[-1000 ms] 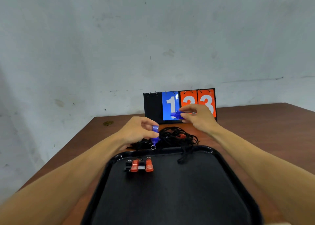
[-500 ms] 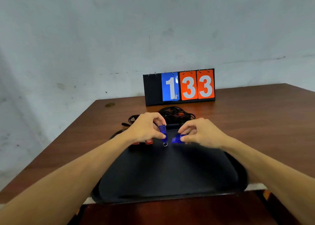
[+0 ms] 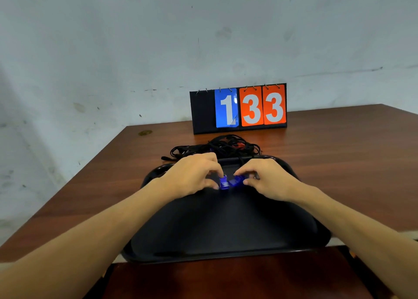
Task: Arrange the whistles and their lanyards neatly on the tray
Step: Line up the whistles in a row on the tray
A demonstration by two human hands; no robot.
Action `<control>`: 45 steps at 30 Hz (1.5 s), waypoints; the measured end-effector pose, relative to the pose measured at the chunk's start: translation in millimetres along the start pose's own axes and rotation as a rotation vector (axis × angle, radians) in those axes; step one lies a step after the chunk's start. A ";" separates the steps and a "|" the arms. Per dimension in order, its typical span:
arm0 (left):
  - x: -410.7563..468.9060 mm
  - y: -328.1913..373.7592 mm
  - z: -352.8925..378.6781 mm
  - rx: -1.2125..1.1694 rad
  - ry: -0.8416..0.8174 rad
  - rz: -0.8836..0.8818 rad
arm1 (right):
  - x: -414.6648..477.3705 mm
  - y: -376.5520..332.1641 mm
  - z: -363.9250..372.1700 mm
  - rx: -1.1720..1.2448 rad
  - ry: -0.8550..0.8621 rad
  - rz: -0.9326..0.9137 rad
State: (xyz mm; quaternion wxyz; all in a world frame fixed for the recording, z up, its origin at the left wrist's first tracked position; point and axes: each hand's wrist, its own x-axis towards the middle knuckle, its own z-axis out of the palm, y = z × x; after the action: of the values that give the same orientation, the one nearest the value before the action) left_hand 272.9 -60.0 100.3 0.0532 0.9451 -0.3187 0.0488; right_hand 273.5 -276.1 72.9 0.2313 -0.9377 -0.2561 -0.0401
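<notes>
- Pale, scuffed wall (image 3: 135, 49) stands behind a brown wooden bench (image 3: 339, 153), with a flip scoreboard (image 3: 239, 108) reading 1, 3, 3 upright at the far side.
- Your black tray (image 3: 226, 252) lies on the bench right in front of you, and both your hands are over its far end.
- Your left hand (image 3: 194, 177) has its fingers (image 3: 214, 165) curled down, pinching the left blue whistle (image 3: 224, 183) between thumb and fingertips.
- Your right hand (image 3: 269, 179) pinches the right blue whistle (image 3: 236, 182) the same way. The two whistles are just beside each other, low on the tray. I cannot tell whether they are already resting on it.
- The lanyards (image 3: 226, 147) sit in a black tangle on the bench just beyond the tray's far rim, with one strand hanging over the rim. Something red shows inside the heap, too small to identify.
- These whistles look like small, light, hard plastic, probably smooth enough to skid on the tray. Hold each by the flat sides of its body and set it down gently rather than dropping it.
- The cords look limp and knotted, so they will likely drag their neighbours along. Take one by its end or clip and draw it out slowly, steadying the heap with your other hand.
</notes>
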 end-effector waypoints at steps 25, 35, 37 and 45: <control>-10.7 -29.3 6.6 -0.231 0.002 -0.108 | 23.7 -25.6 29.1 0.230 0.098 -0.045; -15.0 -35.5 10.2 -0.260 0.024 -0.169 | 29.6 -21.7 41.0 0.240 0.148 -0.068; -17.1 -36.3 8.8 -0.262 0.005 -0.188 | 30.2 -22.7 40.6 0.239 0.144 -0.074; -22.4 -34.0 2.6 -0.322 -0.027 -0.209 | 32.6 -30.5 33.9 0.180 0.060 -0.055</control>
State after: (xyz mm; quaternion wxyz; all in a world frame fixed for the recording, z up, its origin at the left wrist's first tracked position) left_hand 276.0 -20.0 92.5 0.2042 0.9529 -0.2233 -0.0213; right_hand 285.1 -222.4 61.7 0.3211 -0.9041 -0.2772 -0.0512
